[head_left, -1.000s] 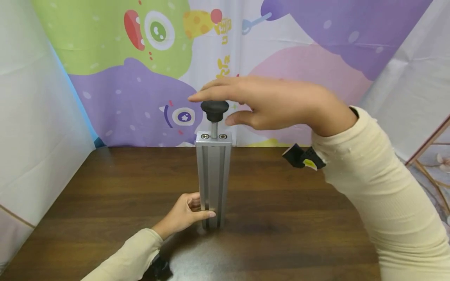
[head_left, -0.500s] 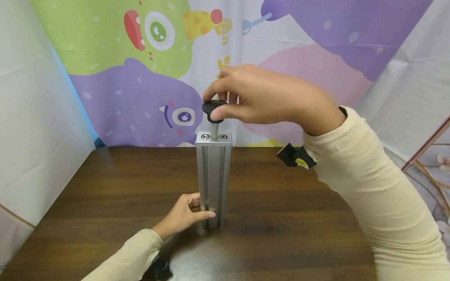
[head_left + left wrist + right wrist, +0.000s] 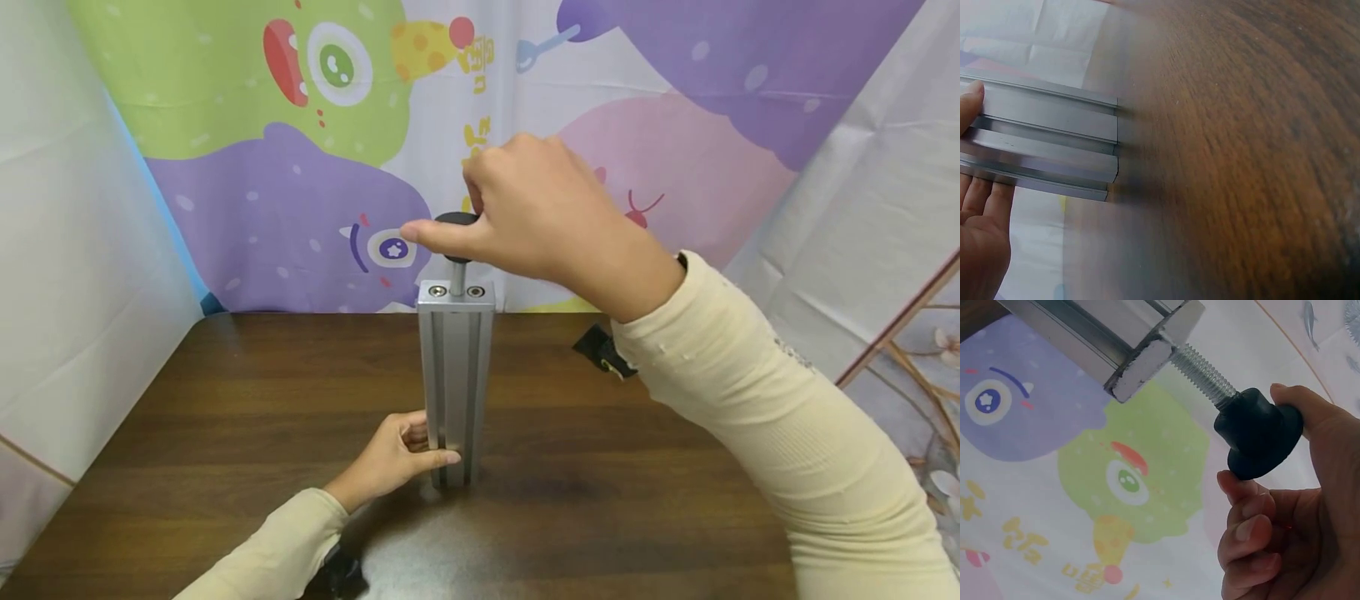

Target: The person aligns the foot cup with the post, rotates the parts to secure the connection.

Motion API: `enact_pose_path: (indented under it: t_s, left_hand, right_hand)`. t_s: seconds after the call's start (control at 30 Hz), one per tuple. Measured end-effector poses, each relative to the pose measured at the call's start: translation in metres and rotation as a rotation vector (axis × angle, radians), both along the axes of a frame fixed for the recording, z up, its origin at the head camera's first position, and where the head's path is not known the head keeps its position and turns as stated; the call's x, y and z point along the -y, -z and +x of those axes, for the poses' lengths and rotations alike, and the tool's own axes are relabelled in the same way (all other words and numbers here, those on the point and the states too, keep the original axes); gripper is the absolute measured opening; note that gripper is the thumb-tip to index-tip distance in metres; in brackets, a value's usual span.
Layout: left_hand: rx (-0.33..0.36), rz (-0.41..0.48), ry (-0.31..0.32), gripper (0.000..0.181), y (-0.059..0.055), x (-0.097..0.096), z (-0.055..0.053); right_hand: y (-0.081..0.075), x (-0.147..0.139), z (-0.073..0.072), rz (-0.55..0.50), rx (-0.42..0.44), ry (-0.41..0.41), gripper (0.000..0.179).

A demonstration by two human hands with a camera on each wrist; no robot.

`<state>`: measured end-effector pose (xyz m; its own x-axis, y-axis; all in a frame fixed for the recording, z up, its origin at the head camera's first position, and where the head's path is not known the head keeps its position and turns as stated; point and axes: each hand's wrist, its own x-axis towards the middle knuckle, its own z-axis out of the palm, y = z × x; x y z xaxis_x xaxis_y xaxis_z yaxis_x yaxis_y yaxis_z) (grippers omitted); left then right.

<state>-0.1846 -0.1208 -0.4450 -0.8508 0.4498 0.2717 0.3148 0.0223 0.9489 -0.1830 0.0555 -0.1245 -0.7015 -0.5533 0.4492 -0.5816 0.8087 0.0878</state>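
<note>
Bright backdrop cloth, printed with green, purple and pink cartoon creatures, hangs behind the brown wood-grain tabletop. With my right hand I pinch the black knob at its rim, thumb on one side and index fingertip on the other, the remaining fingers curled in toward the palm. From the head view my thumb crosses the near side of the knob and hides part of it, so I can't fairly say how firmly those fingers press. Lower down, my left hand grips the metal post near its foot, thumb laid across the near face and fingers bent round the side. The post stands upright on the tabletop, with long grooves running down its length. Out of its end plate comes a threaded rod, set between two screws, and the knob sits on the rod's upper end, apart from the plate. Cream sleeves cover my forearms, with black gear showing under each wrist. White side cloths close in at left and right, the right one bearing flowers and brown lines.
</note>
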Motion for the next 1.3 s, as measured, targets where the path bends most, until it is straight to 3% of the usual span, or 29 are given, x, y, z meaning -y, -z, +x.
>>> enact_pose_path:
  t_s: [0.17, 0.3, 0.37, 0.47, 0.57, 0.67, 0.83, 0.97, 1.13, 1.3]
  left_hand:
    - [-0.008, -0.002, -0.002, 0.040, 0.000, 0.000, 0.000]
    - [-0.017, -0.001, -0.001, 0.039, -0.001, 0.000, 0.000]
    - [-0.021, 0.004, 0.001, 0.038, 0.000, 0.000, 0.000]
    - [-0.026, 0.011, 0.009, 0.037, 0.000, 0.000, -0.001]
    - [-0.016, 0.012, 0.013, 0.038, 0.000, 0.001, 0.000]
    - [-0.002, 0.007, 0.011, 0.038, -0.001, 0.001, 0.000]
    - [0.011, 0.002, 0.007, 0.039, -0.002, 0.001, 0.001]
    - [0.018, 0.000, 0.010, 0.039, 0.000, 0.000, 0.000]
    - [0.015, -0.009, 0.003, 0.040, 0.000, -0.001, -0.001]
    - [0.007, -0.023, -0.010, 0.040, -0.001, -0.001, -0.002]
  right_hand:
    - [0.001, -0.002, 0.003, 0.001, 0.009, -0.012, 0.066]
    - [-0.004, -0.008, 0.006, 0.056, 0.114, -0.053, 0.059]
    - [-0.007, -0.013, 0.004, 0.100, 0.191, -0.140, 0.050]
    - [-0.012, -0.023, -0.002, 0.177, 0.284, -0.351, 0.041]
    - [-0.016, -0.031, -0.009, 0.222, 0.334, -0.551, 0.044]
    - [-0.019, -0.034, -0.013, 0.233, 0.365, -0.645, 0.054]
    - [-0.021, -0.033, -0.015, 0.237, 0.379, -0.662, 0.071]
    - [-0.020, -0.033, -0.016, 0.226, 0.362, -0.655, 0.064]
    - [-0.020, -0.028, -0.011, 0.207, 0.339, -0.550, 0.041]
    - [-0.021, -0.020, -0.003, 0.182, 0.306, -0.403, 0.032]
